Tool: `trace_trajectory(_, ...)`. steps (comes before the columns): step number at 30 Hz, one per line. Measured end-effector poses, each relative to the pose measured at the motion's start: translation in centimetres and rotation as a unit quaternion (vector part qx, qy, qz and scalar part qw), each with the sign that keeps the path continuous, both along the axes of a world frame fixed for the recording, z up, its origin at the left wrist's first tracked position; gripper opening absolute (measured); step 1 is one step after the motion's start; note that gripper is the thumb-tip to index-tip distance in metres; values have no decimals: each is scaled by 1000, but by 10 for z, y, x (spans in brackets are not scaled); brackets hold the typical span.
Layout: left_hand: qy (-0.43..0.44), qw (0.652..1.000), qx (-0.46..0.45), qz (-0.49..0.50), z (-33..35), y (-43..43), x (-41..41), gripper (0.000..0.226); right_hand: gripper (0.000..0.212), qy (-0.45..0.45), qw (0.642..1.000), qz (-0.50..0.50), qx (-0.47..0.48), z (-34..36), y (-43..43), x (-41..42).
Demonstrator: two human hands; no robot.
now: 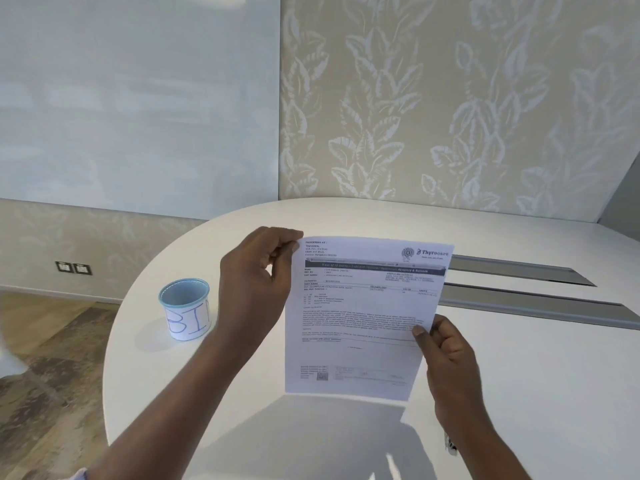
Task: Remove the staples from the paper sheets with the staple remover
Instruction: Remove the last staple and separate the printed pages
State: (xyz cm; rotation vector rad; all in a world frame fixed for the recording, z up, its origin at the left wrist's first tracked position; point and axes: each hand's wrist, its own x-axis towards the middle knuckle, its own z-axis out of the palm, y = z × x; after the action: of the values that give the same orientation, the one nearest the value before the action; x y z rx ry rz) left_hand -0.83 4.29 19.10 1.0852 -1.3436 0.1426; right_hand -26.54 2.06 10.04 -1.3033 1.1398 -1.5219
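Observation:
I hold printed paper sheets [360, 317] upright above the white table [519, 358]. My left hand [256, 282] pinches their top left corner between thumb and fingers. My right hand [443, 351] grips the right edge about halfway down, thumb on the front. The page carries black text and a logo at its top right. No staple shows at this size, and no staple remover is in view.
A small light-blue cup [185, 308] labelled "BIN" stands on the table to the left of my left arm. Two grey metal slots [519, 275] run across the table behind the sheets. The table's rounded edge drops to a wood floor [52, 358] at left.

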Motion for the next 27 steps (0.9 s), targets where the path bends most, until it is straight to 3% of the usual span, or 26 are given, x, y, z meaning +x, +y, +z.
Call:
trace_trajectory(4, 19, 996, 83, -12, 17, -3, 10, 20, 23, 1, 999, 45, 5, 11, 7, -13)
trace_trajectory(8, 50, 974, 220, -28, 9, -21, 30, 19, 20, 59, 990, 90, 86, 1, 16, -25)
trace_trajectory(14, 78, 919, 384, -36, -64, -43, 42, 23, 20, 223, 956, 69, 175, -34, 36, -29)
trace_trajectory(16, 82, 902, 422, -32, -89, -43, 45, 21, 16, 331, 933, 9, 139, -41, 38, -34)
trace_trajectory(19, 101, 883, 457, -36, -119, -41, 50, 18, 5, 423, 897, -111, 60, -42, 38, -47)
trace_trajectory(20, 106, 878, 466, -37, -128, -40, 51, 18, 15, 450, 879, -149, 51, -44, 37, -52)
trace_trajectory(24, 114, 868, 483, -34, -147, -37, 52, 16, 66, 550, 795, -186, 176, -54, 24, -66)
trace_trajectory(27, 120, 863, 489, -34, -156, -36, 50, 15, 62, 576, 769, -142, 237, -67, 15, -67)
